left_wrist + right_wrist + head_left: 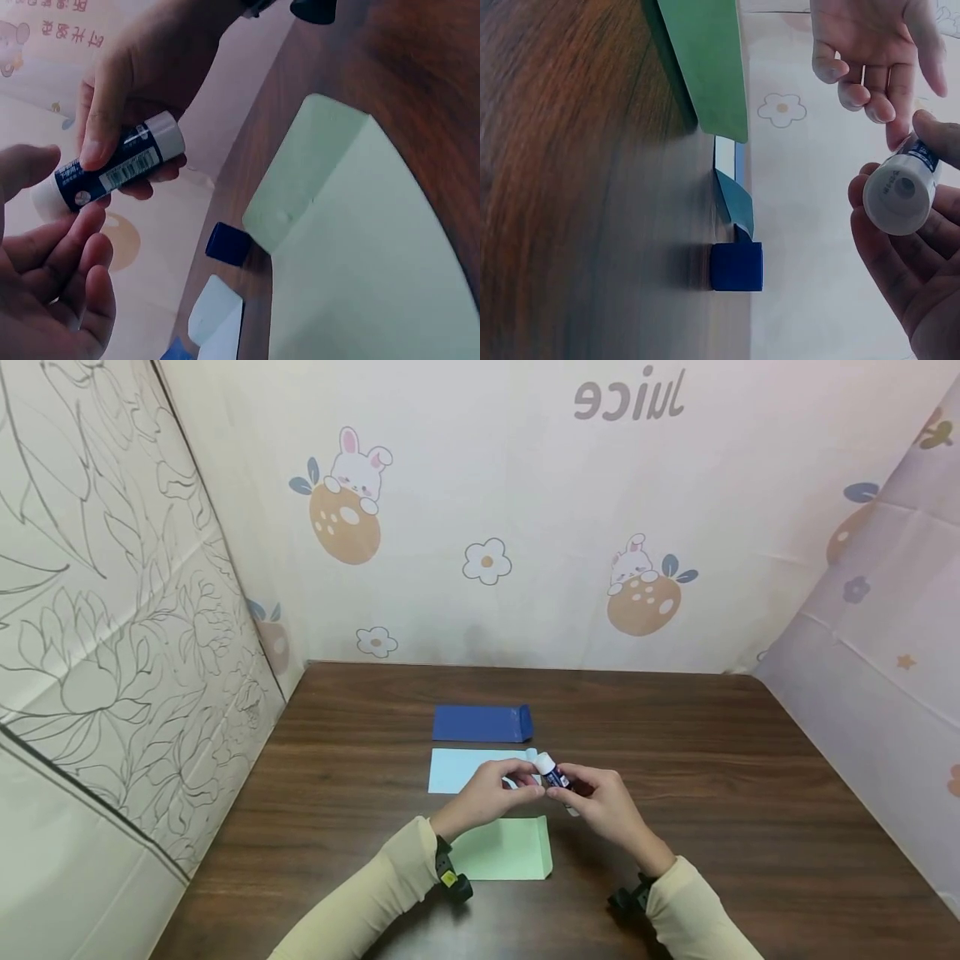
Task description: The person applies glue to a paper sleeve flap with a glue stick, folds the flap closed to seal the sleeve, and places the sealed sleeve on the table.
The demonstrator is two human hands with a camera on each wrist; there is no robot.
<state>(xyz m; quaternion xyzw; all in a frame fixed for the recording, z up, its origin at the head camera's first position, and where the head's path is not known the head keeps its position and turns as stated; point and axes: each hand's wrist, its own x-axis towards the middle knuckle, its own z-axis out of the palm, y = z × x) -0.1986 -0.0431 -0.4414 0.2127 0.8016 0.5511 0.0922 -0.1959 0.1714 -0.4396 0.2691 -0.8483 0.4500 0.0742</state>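
Head view first: where is the glue stick (557, 778), and what has hold of it?

It's up off the table (337, 827), between the two hands. The right hand (606, 803) grips its body, thumb on one side, fingers on the other. The left hand (495, 788) is loosely open beside the capped end, fingers a little bent; I can't tell if they touch it, but they aren't wrapped round it.

How far along does the work look?

Early, I'd judge. The stick is in hand, but its white cap (49, 196) seems to be on, so taking that off and spreading any glue look left to do.

And the envelopes?

Three lie in a row: the dark blue envelope (475, 724) farthest off, the light blue envelope (457, 767) in the middle, the green envelope (504, 853) nearest the person. The green flap looks unfolded; whether any flap has glue on it, I can't tell.

What does the stick look like?

Short, round tube, dark blue label with a barcode, white at both ends. It's tilted, cap towards the left hand.
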